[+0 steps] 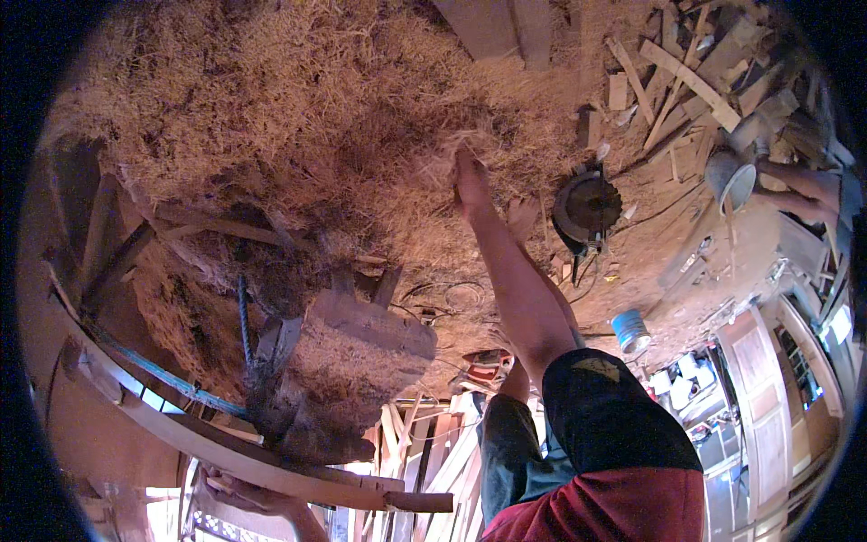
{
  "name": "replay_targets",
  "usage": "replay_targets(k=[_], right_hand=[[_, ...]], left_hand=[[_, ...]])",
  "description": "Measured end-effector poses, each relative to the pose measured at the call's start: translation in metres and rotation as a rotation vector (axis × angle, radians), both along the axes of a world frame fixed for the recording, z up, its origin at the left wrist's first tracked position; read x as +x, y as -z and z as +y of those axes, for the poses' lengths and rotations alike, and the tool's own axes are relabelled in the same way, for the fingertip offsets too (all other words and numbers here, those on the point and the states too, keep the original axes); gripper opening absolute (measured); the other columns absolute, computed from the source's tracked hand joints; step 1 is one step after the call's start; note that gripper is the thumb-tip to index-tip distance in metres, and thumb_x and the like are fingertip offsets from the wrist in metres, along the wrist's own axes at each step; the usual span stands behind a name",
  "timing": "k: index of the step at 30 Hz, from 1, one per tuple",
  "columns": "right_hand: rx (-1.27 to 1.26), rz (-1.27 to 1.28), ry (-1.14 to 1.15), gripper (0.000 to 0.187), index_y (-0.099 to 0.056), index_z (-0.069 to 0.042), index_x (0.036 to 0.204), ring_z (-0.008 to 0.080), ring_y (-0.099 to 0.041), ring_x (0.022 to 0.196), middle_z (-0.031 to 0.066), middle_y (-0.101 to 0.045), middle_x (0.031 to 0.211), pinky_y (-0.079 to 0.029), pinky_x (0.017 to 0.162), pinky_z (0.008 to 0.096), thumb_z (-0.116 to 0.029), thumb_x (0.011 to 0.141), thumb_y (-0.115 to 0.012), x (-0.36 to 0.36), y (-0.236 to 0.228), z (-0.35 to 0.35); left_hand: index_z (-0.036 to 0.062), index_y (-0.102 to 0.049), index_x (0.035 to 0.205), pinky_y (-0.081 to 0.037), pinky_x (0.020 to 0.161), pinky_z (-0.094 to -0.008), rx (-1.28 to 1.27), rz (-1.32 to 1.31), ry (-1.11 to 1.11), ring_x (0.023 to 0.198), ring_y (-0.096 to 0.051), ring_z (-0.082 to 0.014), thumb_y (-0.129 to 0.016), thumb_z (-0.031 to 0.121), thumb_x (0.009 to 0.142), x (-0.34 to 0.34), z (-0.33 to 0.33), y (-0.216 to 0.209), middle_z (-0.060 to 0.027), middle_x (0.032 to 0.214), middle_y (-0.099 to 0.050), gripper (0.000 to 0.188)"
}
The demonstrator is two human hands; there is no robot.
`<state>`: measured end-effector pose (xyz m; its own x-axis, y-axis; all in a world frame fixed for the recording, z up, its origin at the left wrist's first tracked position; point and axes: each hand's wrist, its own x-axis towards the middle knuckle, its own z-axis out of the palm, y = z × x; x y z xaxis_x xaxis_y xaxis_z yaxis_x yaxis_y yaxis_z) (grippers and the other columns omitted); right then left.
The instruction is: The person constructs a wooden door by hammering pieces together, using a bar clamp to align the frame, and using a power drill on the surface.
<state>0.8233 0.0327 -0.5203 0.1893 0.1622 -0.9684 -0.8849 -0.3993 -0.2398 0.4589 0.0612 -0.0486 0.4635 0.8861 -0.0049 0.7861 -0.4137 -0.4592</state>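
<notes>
My left hand (248, 495) is at the lower left, closed against the near underside of a long wooden beam (226, 461); the beam hides part of the fingers. My right hand is out of view. One of my legs (524, 289) stretches forward, its bare foot (468, 181) in the loose sawdust and shavings (316, 90), which look blurred around the toes. My other leg (515, 384) is below me, partly hidden. Beyond the beam stands a sawdust-covered block (366, 339), with a blue rope (244, 321) beside it.
A dark round ridged object (587, 208) lies right of my leg, and a blue can (630, 331) stands nearer. Wood offcuts (691, 86) are heaped at far right, near another person's bare limbs (799, 190). Long boards (438, 452) and a red tool (488, 364) lie below.
</notes>
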Motion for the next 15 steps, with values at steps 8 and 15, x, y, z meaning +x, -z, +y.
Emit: replay_targets(k=[8, 15], right_hand=[[-0.169, -0.347, -0.305, 0.065, -0.04, -0.011, 0.145, 0.0225, -0.055, 0.116, 0.0105, -0.056, 0.133, -0.048, 0.092, 0.0399, -0.038, 0.093, -0.068, 0.017, 0.071, -0.1], [0.366, 0.066, 0.357, 0.074, -0.033, -0.006, 0.15, 0.0309, -0.053, 0.127, 0.0149, -0.052, 0.142, -0.044, 0.105, 0.045, -0.032, 0.091, -0.069, 0.035, 0.028, -0.101]], left_hand=[[0.0052, -0.029, 0.15, -0.044, 0.094, -0.0692, 0.044, 0.039, 0.192, 0.125, -0.046, -0.054, -0.05, 0.049, 0.099, 0.003, 0.015, 0.004, -0.0304, 0.145, -0.038, 0.07], [0.0045, -0.033, 0.148, -0.045, 0.096, -0.0681, 0.096, 0.088, 0.165, 0.127, -0.044, -0.0552, -0.053, 0.047, 0.099, -0.033, -0.007, -0.003, -0.0313, 0.145, -0.039, 0.069]])
